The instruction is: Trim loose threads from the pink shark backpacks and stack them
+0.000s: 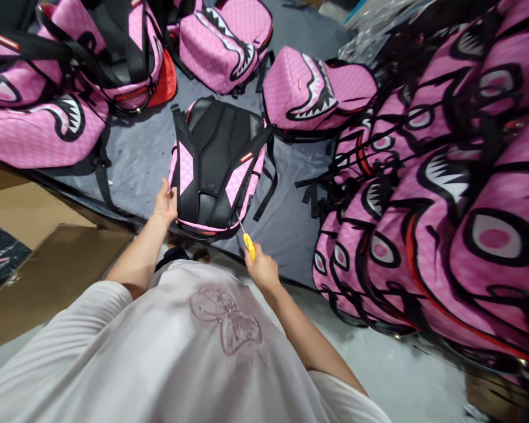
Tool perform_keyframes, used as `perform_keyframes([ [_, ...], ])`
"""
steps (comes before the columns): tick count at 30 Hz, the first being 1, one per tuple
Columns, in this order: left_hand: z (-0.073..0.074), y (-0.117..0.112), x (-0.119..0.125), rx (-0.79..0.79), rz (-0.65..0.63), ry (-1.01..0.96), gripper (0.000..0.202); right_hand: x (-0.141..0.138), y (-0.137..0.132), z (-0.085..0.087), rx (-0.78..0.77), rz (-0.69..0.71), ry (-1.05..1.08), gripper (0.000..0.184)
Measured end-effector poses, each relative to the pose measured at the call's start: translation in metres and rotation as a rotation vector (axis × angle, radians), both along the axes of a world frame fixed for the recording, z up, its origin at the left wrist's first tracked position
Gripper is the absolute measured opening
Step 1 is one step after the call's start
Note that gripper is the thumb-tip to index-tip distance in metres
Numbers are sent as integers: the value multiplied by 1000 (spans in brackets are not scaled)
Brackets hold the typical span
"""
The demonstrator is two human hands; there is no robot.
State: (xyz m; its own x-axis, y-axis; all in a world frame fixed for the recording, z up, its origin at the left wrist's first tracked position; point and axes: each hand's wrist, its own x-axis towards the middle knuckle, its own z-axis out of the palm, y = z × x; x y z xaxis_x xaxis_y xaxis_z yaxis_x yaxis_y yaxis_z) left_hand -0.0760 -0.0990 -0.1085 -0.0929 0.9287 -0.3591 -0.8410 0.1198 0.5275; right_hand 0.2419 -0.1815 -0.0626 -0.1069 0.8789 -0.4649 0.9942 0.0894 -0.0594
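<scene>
A pink-and-black backpack [218, 147] lies on the grey cloth in front of me, its black padded back and shoulder straps facing up. At its lower left side, my left hand [166, 202] grips the edge, thumb up and the other fingers partly hidden. My right hand [263, 267] is closed around the yellow handle of a slim tool [249, 245] with a thin metal shaft, its exact kind unclear. The shaft points up and left, and its tip is at the bag's lower right corner, near the base of the right strap.
Pink shark-mouth backpacks lie along the far side, including one bag [320, 94] at the back right. Packed rows of more backpacks [423, 217] fill the right. Open cardboard boxes [57, 282] stand at left below the grey-covered table [132, 147]. Clear plastic [379, 29] lies at the back.
</scene>
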Motion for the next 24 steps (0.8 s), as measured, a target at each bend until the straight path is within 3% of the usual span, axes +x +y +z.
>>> perform_keyframes([
  [4, -1, 5, 5, -58, 64, 82, 63, 16, -37, 8, -114, 103, 81, 44],
  [8, 0, 6, 16, -74, 50, 285, 60, -4, -32, -4, -182, 131, 54, 42],
  [10, 4, -4, 24, -129, 92, 574, 62, -17, -21, -9, -190, 122, 51, 39],
  [12, 8, -22, 37, -128, 187, 1045, 66, -25, -13, -12, -212, 126, 76, 38],
  [13, 8, -32, 44, -56, 188, 1316, 71, -28, -10, -13, -220, 132, 94, 38],
  [14, 7, -42, 52, 67, 130, 1578, 76, -29, -9, -13, -226, 141, 115, 38],
  [16, 1, -54, 66, 362, -136, 1985, 81, -31, -9, -16, -227, 161, 154, 37],
  [18, -8, -55, 75, 521, -381, 2206, 79, -31, -11, -19, -225, 159, 166, 36],
  [19, -13, -51, 78, 537, -438, 2271, 77, -32, -12, -20, -224, 148, 165, 36],
  [22, -13, -26, 83, 511, -407, 2331, 72, -34, -16, -16, -186, 96, 185, 36],
  [24, 2, -4, 87, 493, -283, 2252, 73, -35, -19, -6, -109, 59, 221, 35],
])
